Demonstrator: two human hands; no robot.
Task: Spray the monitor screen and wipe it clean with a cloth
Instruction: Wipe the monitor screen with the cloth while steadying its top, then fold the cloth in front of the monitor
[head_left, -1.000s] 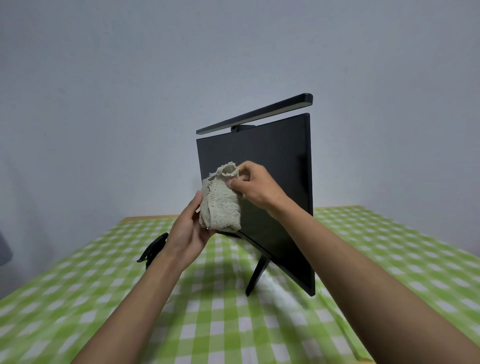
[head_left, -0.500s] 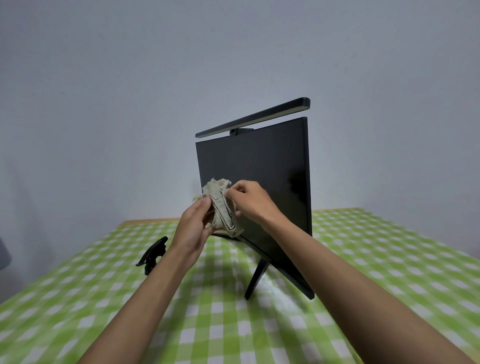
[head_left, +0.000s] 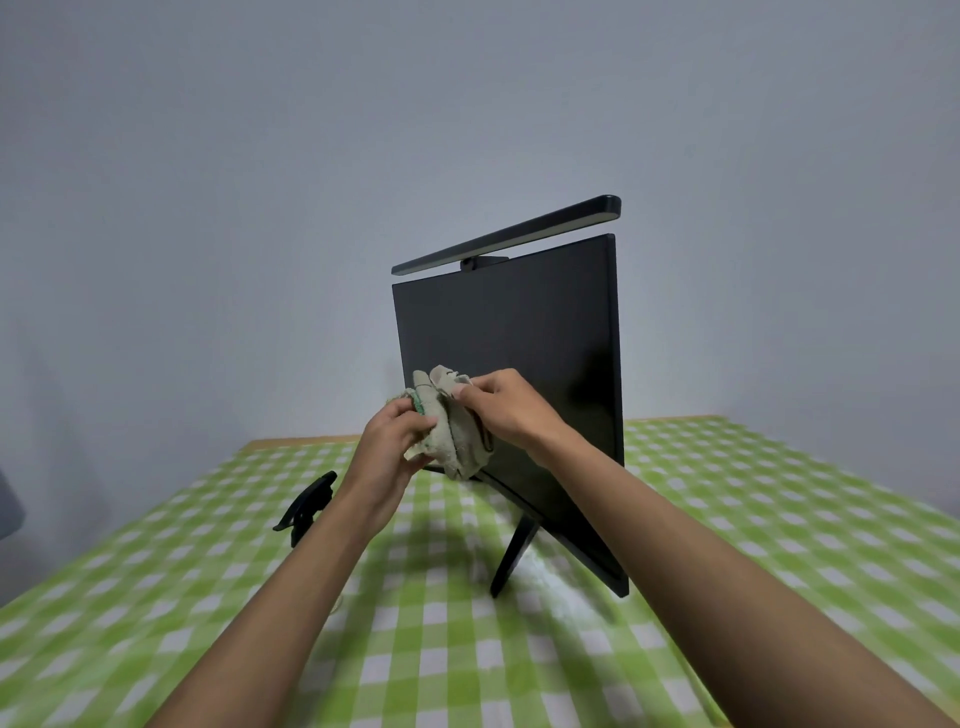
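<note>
Bunching cloth (head_left: 452, 426) tighter than 1 s ago: left hand (head_left: 387, 447), right hand (head_left: 511, 410) both grip it, now lower, at monitor screen (head_left: 519, 332) corner. Refold likely; wiping unfinished.

The cloth (head_left: 451, 434), gripped by the left hand (head_left: 387, 452) and right hand (head_left: 506, 410), hides the lower left corner of the monitor (head_left: 519, 332). Left of the monitor, a black object (head_left: 310, 501) is too small to identify.

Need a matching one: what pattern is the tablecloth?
The tablecloth is green-and-white checked, best seen in the head view.
</note>
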